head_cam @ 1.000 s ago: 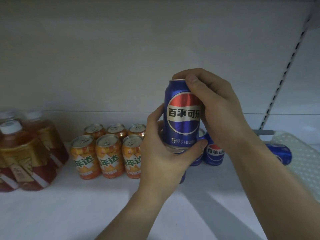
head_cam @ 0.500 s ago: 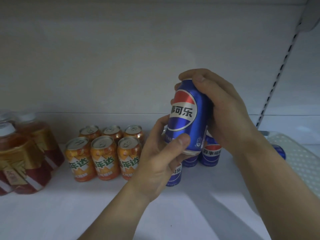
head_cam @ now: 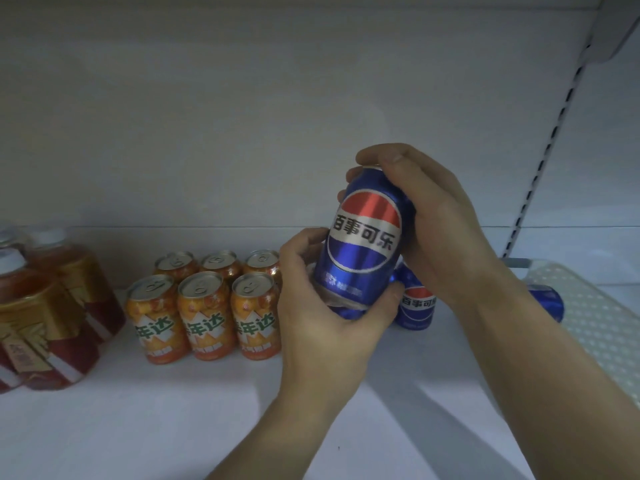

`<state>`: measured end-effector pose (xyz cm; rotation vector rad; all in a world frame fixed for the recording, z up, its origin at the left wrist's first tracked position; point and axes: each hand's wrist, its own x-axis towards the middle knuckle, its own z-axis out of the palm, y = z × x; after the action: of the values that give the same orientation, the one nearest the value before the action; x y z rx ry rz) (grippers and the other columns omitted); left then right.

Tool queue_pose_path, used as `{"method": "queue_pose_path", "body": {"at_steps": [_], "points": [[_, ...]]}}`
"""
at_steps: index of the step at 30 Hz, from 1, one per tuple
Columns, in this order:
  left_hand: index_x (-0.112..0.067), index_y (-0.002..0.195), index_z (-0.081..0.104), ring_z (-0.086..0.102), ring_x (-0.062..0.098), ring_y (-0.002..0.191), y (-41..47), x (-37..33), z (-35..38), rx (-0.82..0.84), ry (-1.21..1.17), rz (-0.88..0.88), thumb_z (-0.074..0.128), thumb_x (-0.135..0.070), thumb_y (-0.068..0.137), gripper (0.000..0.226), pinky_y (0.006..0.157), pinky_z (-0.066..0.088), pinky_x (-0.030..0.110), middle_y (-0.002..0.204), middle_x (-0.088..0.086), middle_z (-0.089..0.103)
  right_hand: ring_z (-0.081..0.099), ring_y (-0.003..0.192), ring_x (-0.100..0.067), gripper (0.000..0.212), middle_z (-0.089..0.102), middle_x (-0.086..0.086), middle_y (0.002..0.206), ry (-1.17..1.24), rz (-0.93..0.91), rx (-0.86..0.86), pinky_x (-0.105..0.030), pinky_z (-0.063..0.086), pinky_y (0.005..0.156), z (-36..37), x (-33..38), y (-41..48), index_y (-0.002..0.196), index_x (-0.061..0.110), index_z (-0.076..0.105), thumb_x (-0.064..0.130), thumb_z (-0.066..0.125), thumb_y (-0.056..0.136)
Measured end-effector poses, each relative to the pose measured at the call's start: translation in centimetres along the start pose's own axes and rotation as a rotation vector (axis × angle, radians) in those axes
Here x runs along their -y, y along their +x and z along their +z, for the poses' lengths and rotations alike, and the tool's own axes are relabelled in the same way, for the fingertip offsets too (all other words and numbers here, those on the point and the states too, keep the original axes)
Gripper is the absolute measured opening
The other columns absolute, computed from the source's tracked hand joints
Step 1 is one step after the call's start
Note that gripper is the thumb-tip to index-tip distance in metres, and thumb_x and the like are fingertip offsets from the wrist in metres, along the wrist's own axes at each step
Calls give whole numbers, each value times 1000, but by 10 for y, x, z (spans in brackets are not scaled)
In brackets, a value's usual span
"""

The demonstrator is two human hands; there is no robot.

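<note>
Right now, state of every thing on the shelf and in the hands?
Held blue can, off the shelf, tilted, logo facing the camera.
Left hand, grips the can's bottom.
Right hand, grips its top and side.
Orange cans, six upright, unopened, two rows.
Shelf blue cans, upright, partly hidden behind the hands.
Basket blue can, on its side in the white basket.
Bottles, upright, capped.
</note>
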<state>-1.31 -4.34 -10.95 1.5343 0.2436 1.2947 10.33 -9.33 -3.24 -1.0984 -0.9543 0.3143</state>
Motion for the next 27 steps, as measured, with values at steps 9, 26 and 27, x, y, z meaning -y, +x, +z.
{"method": "queue_pose_path", "body": {"at_steps": [9, 26, 27], "points": [[-27, 127, 47, 69, 18, 111, 6, -1, -5, 163, -107, -33, 88, -29, 66, 74, 82, 58, 25, 123, -7, 65, 70, 105, -42, 25, 75, -12, 106, 13, -30, -22, -48, 61, 91, -5, 5, -2, 107, 13, 70, 30, 63, 90], [-27, 121, 65, 70, 29, 109, 3, 2, -2, 260, -460, -253, 86, -50, 69, 61, 83, 60, 33, 121, 2, 72, 69, 94, -32, 28, 71, -23, 114, 35, 29, 60, -58, 56, 94, -10, 7, 0, 110, 14, 70, 32, 61, 90], [-29, 121, 66, 69, 34, 112, 4, 2, -3, 282, -477, -278, 85, -55, 67, 63, 85, 60, 36, 124, 3, 71, 68, 95, -33, 28, 69, -25, 117, 33, 28, 62, -61, 54, 96, -10, 7, -1, 111, 15, 70, 33, 60, 91]]}}
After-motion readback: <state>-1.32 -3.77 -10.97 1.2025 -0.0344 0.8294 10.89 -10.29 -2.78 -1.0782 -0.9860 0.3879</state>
